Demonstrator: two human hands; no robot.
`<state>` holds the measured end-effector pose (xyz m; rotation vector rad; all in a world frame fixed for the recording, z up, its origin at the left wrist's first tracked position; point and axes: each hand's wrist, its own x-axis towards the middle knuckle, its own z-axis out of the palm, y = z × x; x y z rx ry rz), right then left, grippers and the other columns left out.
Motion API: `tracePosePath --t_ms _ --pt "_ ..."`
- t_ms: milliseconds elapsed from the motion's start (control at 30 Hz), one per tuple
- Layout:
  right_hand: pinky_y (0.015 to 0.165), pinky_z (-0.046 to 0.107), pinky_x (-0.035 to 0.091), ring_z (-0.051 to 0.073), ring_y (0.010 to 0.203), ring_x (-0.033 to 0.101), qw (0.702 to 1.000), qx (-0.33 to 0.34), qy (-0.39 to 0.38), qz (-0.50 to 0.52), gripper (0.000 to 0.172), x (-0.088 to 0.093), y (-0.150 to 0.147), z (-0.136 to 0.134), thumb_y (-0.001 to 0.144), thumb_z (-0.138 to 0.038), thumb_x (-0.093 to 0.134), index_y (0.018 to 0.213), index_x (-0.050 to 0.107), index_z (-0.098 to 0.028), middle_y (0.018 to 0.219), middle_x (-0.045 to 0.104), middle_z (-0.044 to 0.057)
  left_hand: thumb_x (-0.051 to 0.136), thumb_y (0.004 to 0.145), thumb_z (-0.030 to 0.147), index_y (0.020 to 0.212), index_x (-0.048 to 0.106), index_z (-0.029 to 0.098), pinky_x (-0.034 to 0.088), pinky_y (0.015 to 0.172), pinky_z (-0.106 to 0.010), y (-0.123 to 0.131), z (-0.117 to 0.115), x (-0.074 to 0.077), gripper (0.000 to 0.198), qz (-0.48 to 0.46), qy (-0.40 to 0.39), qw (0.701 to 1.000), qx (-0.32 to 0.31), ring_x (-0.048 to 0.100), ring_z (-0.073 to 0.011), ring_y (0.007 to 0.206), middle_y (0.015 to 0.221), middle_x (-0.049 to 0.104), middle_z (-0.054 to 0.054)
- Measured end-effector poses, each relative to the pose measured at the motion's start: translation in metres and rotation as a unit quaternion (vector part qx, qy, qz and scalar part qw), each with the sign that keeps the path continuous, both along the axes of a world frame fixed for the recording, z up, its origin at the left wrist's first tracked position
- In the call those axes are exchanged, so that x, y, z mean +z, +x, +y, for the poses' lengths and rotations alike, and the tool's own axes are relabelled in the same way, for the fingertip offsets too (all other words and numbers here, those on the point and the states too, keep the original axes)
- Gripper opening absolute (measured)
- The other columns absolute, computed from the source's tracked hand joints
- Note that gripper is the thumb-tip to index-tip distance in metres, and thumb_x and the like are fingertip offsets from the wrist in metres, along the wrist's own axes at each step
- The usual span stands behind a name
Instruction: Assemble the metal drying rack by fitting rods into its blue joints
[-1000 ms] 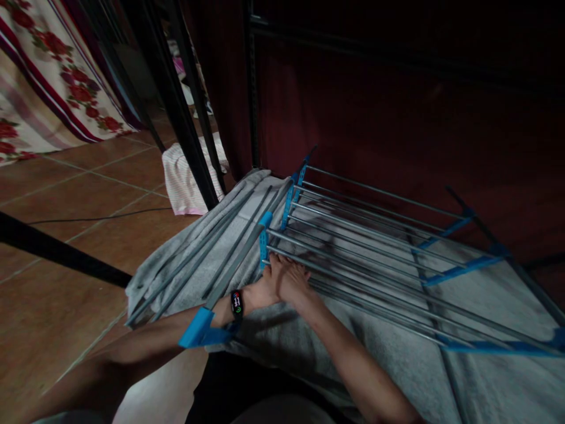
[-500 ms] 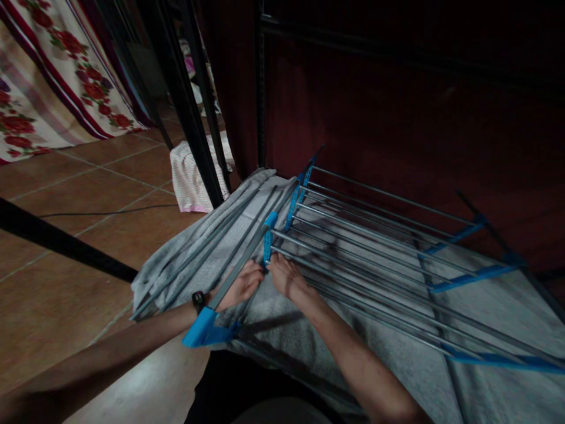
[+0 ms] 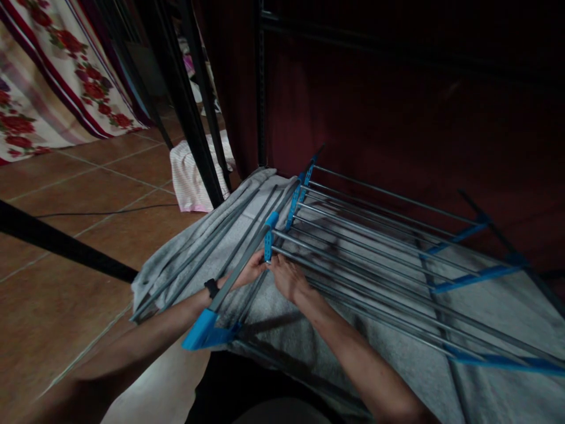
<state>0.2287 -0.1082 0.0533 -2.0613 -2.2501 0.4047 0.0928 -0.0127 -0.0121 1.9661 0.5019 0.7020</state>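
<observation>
A drying rack of grey metal rods [image 3: 353, 242] with blue plastic end pieces lies over a grey towel-like cloth [image 3: 304, 330]. My left hand [image 3: 252, 270], wearing a dark wristwatch [image 3: 212, 288], reaches beneath a sloping grey tube [image 3: 236, 281]. Its closed fingertips grip the lower end of a blue plastic connector [image 3: 268, 244]. From the other side, my right hand [image 3: 286, 275] is closed around the end of a rod right beside that connector. The fingers partly hide the joint. A large blue corner piece [image 3: 203, 330] sits below my left wrist.
Black metal posts [image 3: 194, 112] rise at the left, and a dark bar [image 3: 66, 241] slants across the tiled floor [image 3: 101, 182]. A striped cloth [image 3: 194, 176] lies beyond. A flowered curtain [image 3: 66, 76] hangs at upper left. A dark red panel [image 3: 375, 112] stands behind the rack.
My left hand has moved slightly up and right, its fingers now against the blue connector, and its wrist has turned. My right hand has hardly moved, staying at the rod's end.
</observation>
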Motion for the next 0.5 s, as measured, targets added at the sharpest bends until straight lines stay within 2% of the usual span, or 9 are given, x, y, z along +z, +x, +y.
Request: tracePosePath --t_ms 233,367,500 --pt "0.084 0.035 0.055 0.022 0.1 0.065 0.999 0.009 0.02 -0.041 0.037 -0.003 -0.001 -0.002 0.104 -0.024 0.021 0.126 0.049 -0.012 0.117 0.061 0.015 0.052 0.089 0.039 0.098 0.055 0.016 0.05 0.093 -0.041 0.004 -0.007 -0.003 0.025 -0.01 -0.048 0.999 0.019 0.057 -0.0246 0.099 0.099 0.064 -0.008" --pt "0.078 0.033 0.055 0.021 0.096 0.065 0.994 -0.013 0.066 -0.084 0.042 -0.006 -0.005 -0.006 0.103 -0.02 0.015 0.127 0.048 -0.011 0.116 0.06 0.016 0.051 0.088 0.031 0.1 0.057 0.018 0.046 0.101 -0.044 0.005 -0.012 0.001 0.019 -0.003 -0.027 0.998 0.049 0.057 -0.0244 0.102 0.105 0.064 -0.007" --pt "0.077 0.032 0.055 0.02 0.094 0.067 0.996 -0.007 0.056 -0.075 0.039 -0.004 -0.003 -0.007 0.103 -0.021 0.016 0.128 0.046 -0.015 0.116 0.061 0.013 0.05 0.088 0.03 0.104 0.056 0.019 0.044 0.105 -0.044 0.004 -0.013 0.001 0.02 0.001 -0.034 0.998 0.05 0.056 -0.0233 0.107 0.11 0.064 -0.006"
